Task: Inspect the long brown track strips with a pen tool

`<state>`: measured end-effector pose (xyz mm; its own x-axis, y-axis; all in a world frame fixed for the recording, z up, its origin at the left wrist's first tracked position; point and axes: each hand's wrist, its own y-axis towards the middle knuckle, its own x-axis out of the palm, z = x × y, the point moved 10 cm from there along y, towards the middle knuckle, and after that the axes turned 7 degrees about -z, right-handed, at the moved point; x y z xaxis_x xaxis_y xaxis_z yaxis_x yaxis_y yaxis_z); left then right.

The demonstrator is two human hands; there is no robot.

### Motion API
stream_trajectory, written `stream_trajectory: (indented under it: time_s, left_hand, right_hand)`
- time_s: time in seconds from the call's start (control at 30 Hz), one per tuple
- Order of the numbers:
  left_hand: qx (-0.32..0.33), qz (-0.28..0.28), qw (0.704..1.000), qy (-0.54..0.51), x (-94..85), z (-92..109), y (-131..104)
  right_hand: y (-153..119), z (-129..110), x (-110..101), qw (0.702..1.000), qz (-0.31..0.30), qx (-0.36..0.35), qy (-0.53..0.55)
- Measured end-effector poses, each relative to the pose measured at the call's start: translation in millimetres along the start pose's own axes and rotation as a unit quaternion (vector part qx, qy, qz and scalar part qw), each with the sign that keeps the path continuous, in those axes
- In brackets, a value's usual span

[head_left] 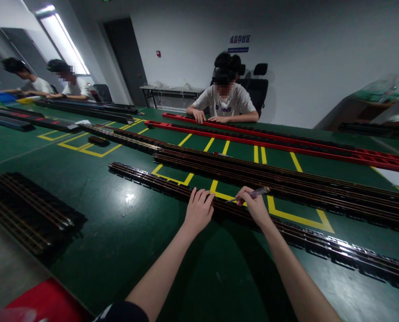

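left hand [199, 210] lies with its fingers a little spread on the near long dark strip [166, 184], which runs from left to right across the green table [119, 250]. right hand [253, 203] is pinching a slim pointed tool [260, 191], and the tip is at this strip, to the right of the left hand. beyond it lie bundled dark strips [239, 171]. at far side, a person [224, 100] rests hands by red strips [182, 118]. shorter dark pieces [35, 199] lie at near left.
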<state>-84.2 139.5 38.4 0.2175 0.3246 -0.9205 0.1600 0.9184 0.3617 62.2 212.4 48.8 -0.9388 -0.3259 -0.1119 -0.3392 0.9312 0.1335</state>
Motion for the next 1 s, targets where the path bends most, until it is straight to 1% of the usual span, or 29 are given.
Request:
stream_trajectory:
  time_s: [0.3, 0.43, 0.73, 0.93, 1.0]
  left_hand:
    - [-0.028, 0.021, 0.999, -0.009, -3.0, -6, 0]
    - [-0.041, 0.032, 0.999, 0.002, -5.1, -9, 0]
    - [-0.099, 0.054, 0.993, 0.024, -10.2, -22, -2]
    - [-0.141, 0.049, 0.988, 0.027, -8.5, -31, -4]
    - [-0.142, 0.055, 0.988, 0.022, -8.6, -33, -4]
  right_hand:
    - [0, 2, 7, 1.000, -0.019, 0.008, -0.008]
    - [0, 2, 6, 1.000, -0.023, 0.009, -0.008]
    - [-1, 4, 6, 0.999, -0.028, 0.024, -0.001]
    - [-1, 5, 7, 0.999, -0.036, 0.026, -0.001]
    - [-1, 6, 7, 0.999, -0.038, 0.026, 0.003]
